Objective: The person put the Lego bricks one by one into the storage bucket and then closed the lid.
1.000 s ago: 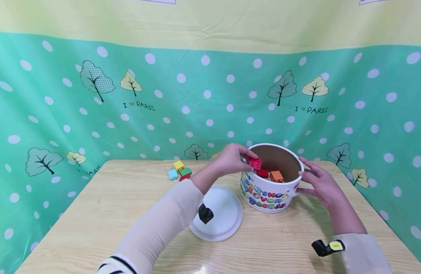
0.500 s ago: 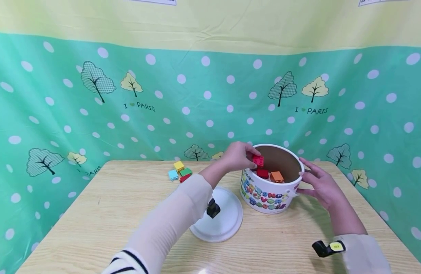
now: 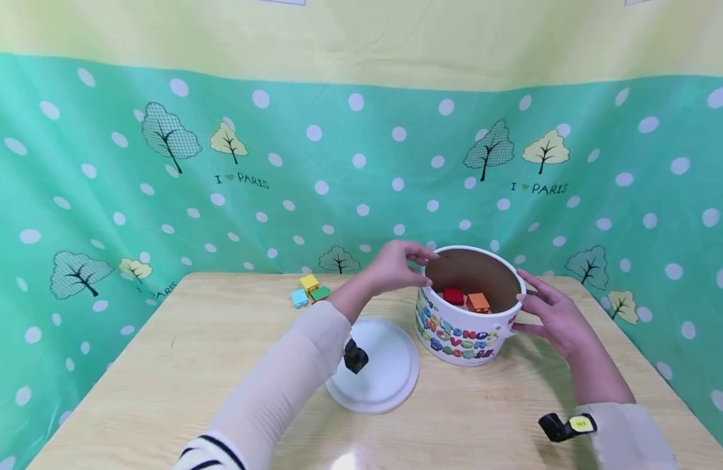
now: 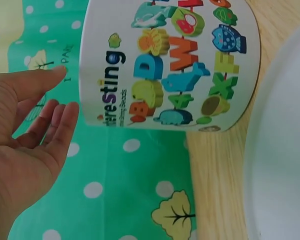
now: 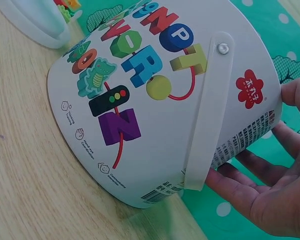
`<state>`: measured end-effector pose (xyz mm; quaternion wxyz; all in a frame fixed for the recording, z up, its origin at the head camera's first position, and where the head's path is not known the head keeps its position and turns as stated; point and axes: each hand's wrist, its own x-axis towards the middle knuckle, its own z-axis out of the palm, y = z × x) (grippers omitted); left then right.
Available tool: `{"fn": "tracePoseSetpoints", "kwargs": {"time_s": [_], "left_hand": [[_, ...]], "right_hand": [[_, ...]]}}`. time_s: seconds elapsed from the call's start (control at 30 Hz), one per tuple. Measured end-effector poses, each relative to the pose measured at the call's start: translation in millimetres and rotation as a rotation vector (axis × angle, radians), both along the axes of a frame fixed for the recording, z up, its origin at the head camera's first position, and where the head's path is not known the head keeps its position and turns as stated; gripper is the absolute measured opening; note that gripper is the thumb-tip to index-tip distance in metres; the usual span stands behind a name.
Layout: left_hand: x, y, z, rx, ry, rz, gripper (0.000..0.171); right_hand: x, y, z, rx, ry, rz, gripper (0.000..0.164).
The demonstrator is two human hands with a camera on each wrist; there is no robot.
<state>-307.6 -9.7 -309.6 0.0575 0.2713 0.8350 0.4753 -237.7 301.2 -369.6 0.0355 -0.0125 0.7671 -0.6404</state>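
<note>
A white bucket (image 3: 455, 339) printed with colourful letters stands upright at the table's right. Inside show a red toy brick (image 3: 453, 296) and an orange toy brick (image 3: 477, 302); the near wall hides part of the bottom. My left hand (image 3: 396, 266) hovers at the bucket's left rim, fingers loosely bent and apart, holding nothing. In the left wrist view its fingertips stay just off the white wall. On the opposite side, my right hand (image 3: 554, 316) grips the bucket, with a digit at the rim and other fingers against the outer wall near the white handle (image 5: 210, 115).
A round white lid (image 3: 375, 372) lies flat left of the bucket, partly under my left forearm. Behind it sit a yellow brick (image 3: 309, 282), a light blue brick (image 3: 299, 298) and a green brick (image 3: 321, 292). A patterned curtain (image 3: 361, 163) hangs behind the table.
The red brick that my left hand pinched over the bucket has been let go and no longer shows in the fingers. The left hand has drawn slightly left; the right hand keeps its hold.
</note>
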Motion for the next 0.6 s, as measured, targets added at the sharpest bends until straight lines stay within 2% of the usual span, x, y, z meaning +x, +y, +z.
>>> {"fn": "tracePoseSetpoints", "kwargs": {"time_s": [0.13,0.3,0.6], "left_hand": [[1.2,-10,-0.8,0.030,-0.003,-0.009,0.040],[4.1,-24,-1.1,0.047,0.066,-0.024,0.039],[8.0,-45,-7.1,0.032,0.100,0.019,0.038]], "right_hand": [[0.5,0,-0.1,0.002,0.004,0.006,0.066],[-0.7,-1,0.9,-0.009,0.008,0.007,0.066],[1.4,-1,-1.7,0.015,0.007,0.003,0.066]]}}
